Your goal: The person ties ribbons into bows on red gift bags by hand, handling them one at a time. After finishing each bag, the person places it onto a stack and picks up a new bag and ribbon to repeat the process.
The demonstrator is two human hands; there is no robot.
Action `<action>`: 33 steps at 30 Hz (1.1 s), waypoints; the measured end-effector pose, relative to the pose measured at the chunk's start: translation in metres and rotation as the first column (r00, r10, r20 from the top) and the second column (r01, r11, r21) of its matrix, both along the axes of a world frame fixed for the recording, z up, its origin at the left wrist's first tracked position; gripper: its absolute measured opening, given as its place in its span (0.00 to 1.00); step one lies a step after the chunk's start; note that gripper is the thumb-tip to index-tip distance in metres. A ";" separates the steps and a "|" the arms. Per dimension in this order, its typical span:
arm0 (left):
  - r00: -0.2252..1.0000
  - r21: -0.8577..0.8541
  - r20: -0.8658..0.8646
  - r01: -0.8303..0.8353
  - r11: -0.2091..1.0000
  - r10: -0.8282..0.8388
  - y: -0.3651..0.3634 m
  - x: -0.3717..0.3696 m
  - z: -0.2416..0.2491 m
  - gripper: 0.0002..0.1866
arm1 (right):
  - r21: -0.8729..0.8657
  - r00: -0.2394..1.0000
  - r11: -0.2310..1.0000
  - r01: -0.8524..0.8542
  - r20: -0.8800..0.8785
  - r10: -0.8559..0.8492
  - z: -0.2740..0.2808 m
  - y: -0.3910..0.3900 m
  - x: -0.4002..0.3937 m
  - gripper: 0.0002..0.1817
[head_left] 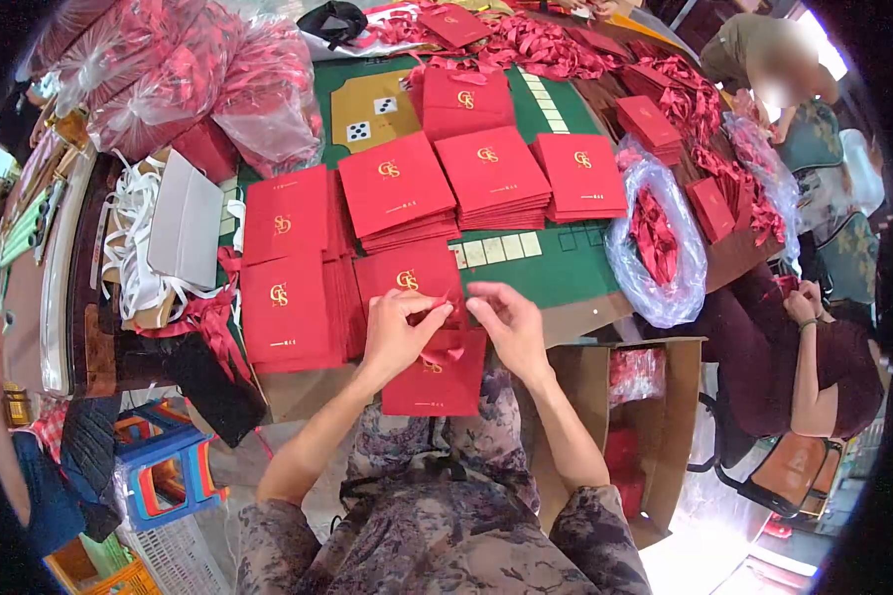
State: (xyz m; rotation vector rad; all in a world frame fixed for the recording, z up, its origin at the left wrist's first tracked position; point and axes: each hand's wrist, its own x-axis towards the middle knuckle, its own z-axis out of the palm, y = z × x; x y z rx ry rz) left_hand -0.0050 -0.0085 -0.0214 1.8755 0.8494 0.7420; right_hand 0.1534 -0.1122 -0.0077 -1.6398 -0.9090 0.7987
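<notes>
My left hand (402, 332) is closed in a pinch on a thin red ribbon (445, 353). The ribbon belongs to a red paper bag (432, 392) with gold print, which lies at the table's front edge above my lap. To the right of the ribbon, my right hand (511, 327) has its thumb and fingers apart, with nothing visible between them. Just beyond my hands lies a stack of red bags (397, 263). Another stack (288, 312) stands on the left. My left hand partly covers the bag's upper part.
Further stacks of red bags (397, 183) cover the green mat (556, 278). On the left are a box of white ribbons (184, 223) and full plastic bags (268, 89). A plastic bag of red ribbons (655, 243) lies right, above a cardboard box (680, 426). A person (814, 367) sits at right.
</notes>
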 end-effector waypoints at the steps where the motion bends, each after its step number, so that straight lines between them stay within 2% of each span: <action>1: 0.998 0.118 -0.056 0.022 0.993 -0.016 0.000 0.000 0.001 0.09 | 0.017 0.998 0.999 -0.038 -0.041 0.039 0.001 0.004 0.002 0.12; 2: 0.993 0.233 -0.114 0.052 0.971 -0.026 -0.001 0.000 0.002 0.09 | 0.036 0.994 0.997 -0.075 -0.081 0.077 0.002 0.007 0.003 0.13; 3: 0.993 0.231 -0.115 0.055 0.971 -0.029 -0.002 0.000 0.003 0.09 | 0.119 0.983 0.987 -0.110 -0.133 0.125 -0.003 0.011 0.003 0.14; 4: 0.988 0.270 -0.151 0.076 0.960 -0.036 -0.002 0.000 0.003 0.09 | 0.117 0.983 0.987 -0.109 -0.133 0.124 -0.006 0.013 0.006 0.14; 6: 0.981 0.304 -0.191 0.097 0.948 -0.039 -0.002 0.000 0.004 0.09 | 0.092 0.981 0.977 -0.190 -0.020 0.192 -0.007 0.018 0.008 0.11; 7: 0.976 0.259 -0.210 0.117 0.959 -0.062 -0.002 -0.001 0.003 0.11 | 0.088 0.981 0.978 -0.191 -0.025 0.194 -0.005 0.019 0.009 0.11; 9: 0.968 0.207 -0.234 0.138 0.969 -0.087 -0.002 -0.004 0.004 0.13 | 0.002 0.944 0.978 -0.208 -0.262 0.201 0.002 0.018 0.011 0.10; 11: 0.993 0.221 -0.087 0.096 0.971 -0.078 -0.001 -0.009 0.008 0.32 | 0.060 0.938 0.981 -0.182 -0.288 0.191 0.002 0.017 0.016 0.09; 12: 0.993 0.221 -0.088 0.098 0.970 -0.080 -0.003 -0.014 0.007 0.32 | 0.123 0.934 0.981 -0.153 -0.307 0.184 0.005 0.018 0.020 0.09; 14: 0.993 -0.207 -0.029 0.109 0.972 -0.118 -0.010 -0.027 0.004 0.52 | 0.123 0.933 0.984 -0.127 -0.322 0.161 0.015 0.018 0.026 0.09; 15: 0.967 -0.178 -0.130 0.193 0.965 -0.218 -0.010 -0.031 0.009 0.58 | 0.118 0.931 0.989 -0.093 -0.343 0.128 0.017 0.019 0.029 0.09; 16: 0.967 -0.178 -0.130 0.195 0.965 -0.220 -0.015 -0.032 0.008 0.58 | 0.114 0.927 0.992 -0.059 -0.362 0.096 0.018 0.021 0.032 0.09; 18: 0.963 -0.227 -0.147 0.189 0.955 -0.226 -0.029 -0.032 0.002 0.54 | 0.126 0.951 0.990 -0.068 -0.293 0.102 0.009 0.027 0.037 0.10; 19: 0.977 -0.338 -0.020 0.192 0.921 -0.212 -0.033 -0.028 -0.007 0.45 | 0.112 0.973 0.992 -0.058 -0.215 0.081 0.007 0.031 0.035 0.10; 20: 0.977 -0.336 -0.018 0.196 0.921 -0.214 -0.033 -0.030 -0.012 0.45 | 0.098 0.989 0.994 -0.046 -0.134 0.059 0.005 0.035 0.037 0.11; 21: 0.957 -0.320 -0.097 0.230 0.919 -0.273 -0.033 -0.030 -0.004 0.41 | 0.082 0.998 0.995 -0.057 0.002 0.057 0.003 0.038 0.042 0.11; 22: 0.928 -0.304 -0.175 0.267 0.915 -0.329 -0.031 -0.030 0.004 0.37 | 0.083 0.999 0.995 -0.050 0.006 0.050 0.001 0.044 0.051 0.11; 23: 0.917 -0.294 -0.143 0.319 0.901 -0.371 -0.029 -0.031 0.012 0.32 | 0.062 0.996 0.996 -0.068 0.069 0.063 0.000 0.048 0.062 0.10; 24: 0.916 -0.294 -0.139 0.326 0.898 -0.378 -0.027 -0.033 0.017 0.32 | 0.039 0.988 0.996 -0.084 0.130 0.078 0.001 0.050 0.068 0.10; 25: 0.903 -0.300 -0.158 0.342 0.890 -0.400 -0.023 -0.034 0.020 0.32 | 0.101 0.984 0.992 -0.075 0.168 0.057 -0.001 0.053 0.066 0.10; 26: 0.888 -0.304 -0.172 0.363 0.881 -0.426 -0.019 -0.033 0.024 0.32 | 0.053 0.990 0.997 -0.062 0.130 0.055 -0.001 0.054 0.067 0.10; 28: 0.869 -0.323 -0.169 0.397 0.859 -0.465 -0.016 -0.032 0.034 0.31 | 0.061 0.969 0.992 -0.110 0.228 0.093 -0.009 0.053 0.070 0.09; 30: 0.868 -0.384 -0.145 0.393 0.836 -0.474 -0.012 -0.036 0.038 0.32 | 0.050 0.971 0.992 -0.120 0.213 0.106 -0.016 0.045 0.074 0.09; 31: 0.881 -0.359 -0.068 0.416 0.835 -0.468 -0.006 -0.043 0.033 0.33 | 0.086 0.970 0.994 -0.066 0.241 0.044 -0.019 0.039 0.077 0.11; 32: 0.889 -0.339 0.007 0.432 0.836 -0.457 0.001 -0.047 0.030 0.34 | 0.158 0.937 0.987 -0.030 0.350 -0.028 -0.014 0.030 0.083 0.10; 33: 0.899 -0.346 -0.065 0.387 0.855 -0.433 0.007 -0.049 0.052 0.35 | 0.180 0.913 0.982 0.064 0.386 -0.130 -0.013 0.022 0.094 0.10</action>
